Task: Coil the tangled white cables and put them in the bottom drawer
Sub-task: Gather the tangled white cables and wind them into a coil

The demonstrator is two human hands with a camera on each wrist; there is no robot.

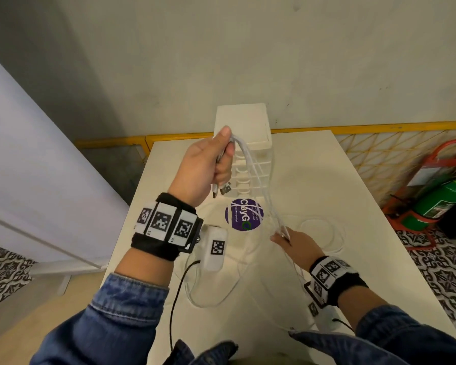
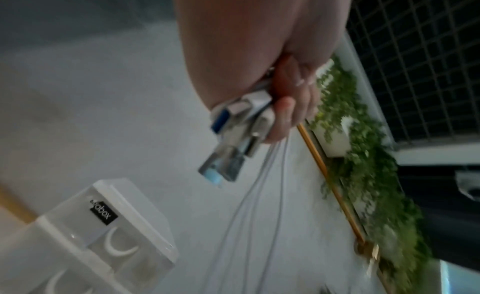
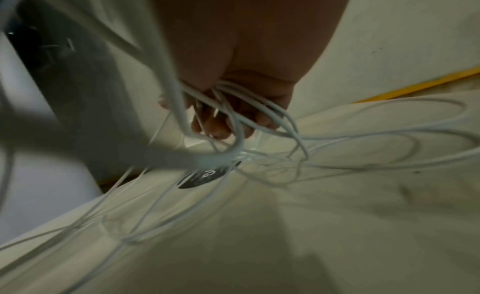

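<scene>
My left hand (image 1: pixel 216 164) is raised above the table and grips a bundle of white cables (image 1: pixel 250 164) near their ends. Their metal USB plugs (image 2: pixel 233 142) stick out below the fist. The cables run down and to the right into my right hand (image 1: pixel 290 239), which holds them close to the tabletop, fingers curled round several strands (image 3: pixel 233 105). More slack cable lies in loose loops (image 1: pixel 324 233) on the table. A small white drawer unit (image 1: pixel 245 143) stands at the table's far edge, behind my left hand; all its drawers look closed.
The white table (image 1: pixel 313 175) carries a round purple sticker (image 1: pixel 244 214). A yellow rail and mesh fence (image 1: pixel 379 143) run behind it. A green fire extinguisher (image 1: pixel 440 204) in a red stand sits on the floor at the right. A black cord (image 1: pixel 177 293) trails from my left wrist camera.
</scene>
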